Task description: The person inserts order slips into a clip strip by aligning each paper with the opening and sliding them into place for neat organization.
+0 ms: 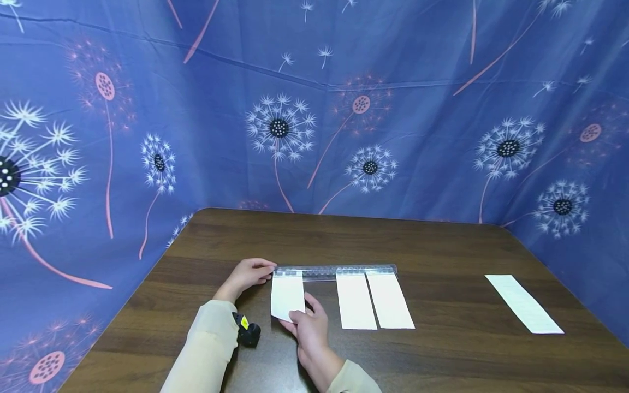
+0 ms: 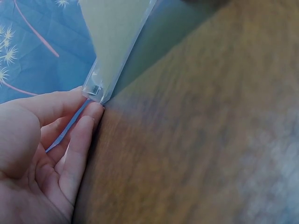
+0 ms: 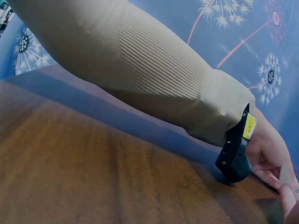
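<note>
A clear plastic strip (image 1: 319, 274) lies across the table, with white paper slips attached along its near side. My left hand (image 1: 248, 277) pinches the strip's left end between thumb and fingers; the left wrist view shows its clear corner (image 2: 96, 88) at the fingertips. With thumb and fingers, my right hand (image 1: 313, 330) grips the lower edge of the leftmost paper slip (image 1: 287, 295), whose top overlaps the strip. Two more slips, a middle one (image 1: 356, 303) and a right one (image 1: 390, 303), hang side by side from the strip's right half.
A separate white paper slip (image 1: 526, 304) rests on the brown wooden table (image 1: 442, 355) far to the right. Blue dandelion-print cloth (image 1: 314, 109) hangs behind the table and along its sides. A black wrist camera (image 1: 248, 333) sits on the left sleeve.
</note>
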A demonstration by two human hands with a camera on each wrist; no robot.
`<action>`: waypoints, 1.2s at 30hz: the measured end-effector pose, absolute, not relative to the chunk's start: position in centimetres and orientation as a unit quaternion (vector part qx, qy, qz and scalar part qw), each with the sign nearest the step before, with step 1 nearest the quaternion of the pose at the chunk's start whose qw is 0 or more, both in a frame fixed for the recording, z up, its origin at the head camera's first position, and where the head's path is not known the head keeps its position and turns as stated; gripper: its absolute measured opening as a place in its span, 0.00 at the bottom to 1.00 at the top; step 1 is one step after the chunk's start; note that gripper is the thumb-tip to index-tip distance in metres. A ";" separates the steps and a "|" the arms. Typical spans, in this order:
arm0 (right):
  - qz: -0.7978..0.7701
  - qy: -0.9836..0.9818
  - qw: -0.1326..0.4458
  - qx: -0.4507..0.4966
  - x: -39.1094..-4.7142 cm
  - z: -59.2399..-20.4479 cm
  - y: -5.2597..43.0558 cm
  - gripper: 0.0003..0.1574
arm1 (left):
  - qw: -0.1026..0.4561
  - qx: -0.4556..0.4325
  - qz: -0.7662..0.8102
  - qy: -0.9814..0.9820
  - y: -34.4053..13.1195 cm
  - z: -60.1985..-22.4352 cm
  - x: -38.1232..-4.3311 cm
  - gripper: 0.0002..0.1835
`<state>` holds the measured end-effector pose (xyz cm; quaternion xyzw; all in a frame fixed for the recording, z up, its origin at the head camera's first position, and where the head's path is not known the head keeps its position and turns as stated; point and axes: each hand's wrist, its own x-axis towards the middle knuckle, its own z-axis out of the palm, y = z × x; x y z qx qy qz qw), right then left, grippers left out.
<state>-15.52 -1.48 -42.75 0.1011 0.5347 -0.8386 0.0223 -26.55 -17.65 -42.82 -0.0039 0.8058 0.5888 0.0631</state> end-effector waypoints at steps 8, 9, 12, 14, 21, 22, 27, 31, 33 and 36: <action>-0.821 0.564 0.046 0.071 -16.0 -42.9 -1.0 0.32 | 0.067 -0.009 0.591 0.804 -17.6 -42.8 -26.7 0.11; -0.823 0.562 0.043 0.070 -16.0 -42.9 -1.0 0.32 | 0.068 -0.010 0.591 0.804 -17.6 -42.8 -26.7 0.11; -0.826 0.558 0.036 0.071 -15.9 -42.9 -1.0 0.32 | 0.065 -0.006 0.591 0.804 -17.6 -42.8 -26.6 0.12; -0.828 0.556 0.033 0.072 -15.9 -42.9 -0.9 0.32 | 0.062 -0.004 0.590 0.805 -17.5 -42.8 -26.7 0.12; -0.825 0.560 0.031 0.074 -15.8 -42.8 -0.5 0.33 | 0.060 -0.001 0.594 0.802 -17.6 -42.9 -26.7 0.11; -0.824 0.561 0.031 0.074 -15.8 -42.8 -0.4 0.33 | 0.060 0.000 0.594 0.802 -17.6 -42.9 -26.7 0.11; -0.819 0.567 0.034 0.077 -15.8 -42.7 -0.1 0.32 | 0.063 0.001 0.597 0.800 -17.7 -42.9 -26.6 0.12; -0.817 0.570 0.033 0.078 -15.8 -42.6 0.2 0.32 | 0.066 -0.006 0.595 0.801 -17.7 -42.9 -26.6 0.12; -0.816 0.572 0.035 0.078 -15.9 -42.6 0.4 0.32 | 0.066 -0.007 0.592 0.803 -17.7 -42.9 -26.7 0.12; -0.812 0.577 0.039 0.078 -16.0 -42.6 0.7 0.32 | 0.066 -0.013 0.592 0.803 -17.6 -42.9 -26.7 0.12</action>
